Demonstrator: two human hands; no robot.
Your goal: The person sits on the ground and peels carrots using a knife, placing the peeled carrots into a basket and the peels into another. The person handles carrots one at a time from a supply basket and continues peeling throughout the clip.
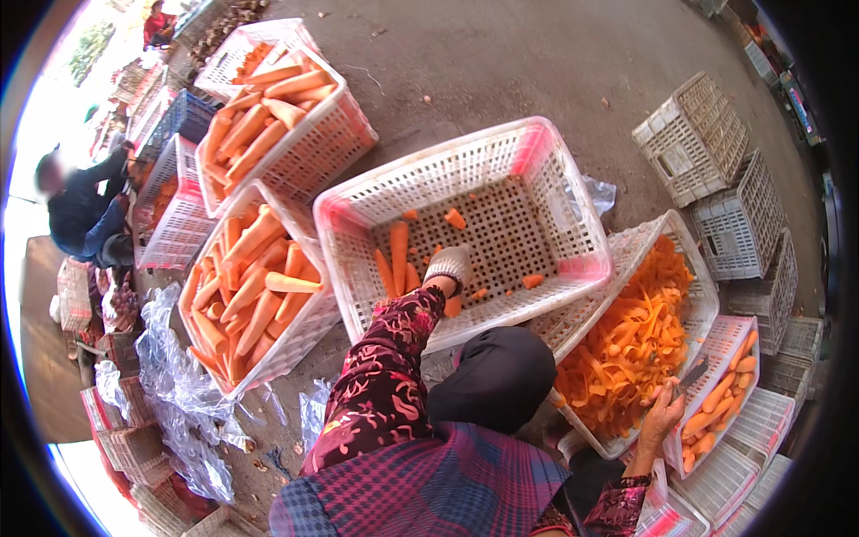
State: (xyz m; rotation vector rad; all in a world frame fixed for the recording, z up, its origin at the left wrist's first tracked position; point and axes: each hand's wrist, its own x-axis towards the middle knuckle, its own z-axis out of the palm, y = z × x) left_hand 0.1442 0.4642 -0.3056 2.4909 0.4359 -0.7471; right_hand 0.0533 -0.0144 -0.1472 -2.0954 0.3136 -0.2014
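My left hand, in a pale knitted glove, reaches down into a white plastic crate with pink corners. Several carrots and cut carrot pieces lie on the crate's perforated floor; a long peeled carrot is just left of the glove. Whether the gloved fingers grip anything is hidden. My bare right hand holds a knife at the far edge of a tilted crate heaped with orange carrot peelings.
Crates of peeled carrots stand on the left beside crumpled clear plastic sheeting. A narrow crate of carrots lies at right, near stacked crates. A person sits at far left, another person farther back.
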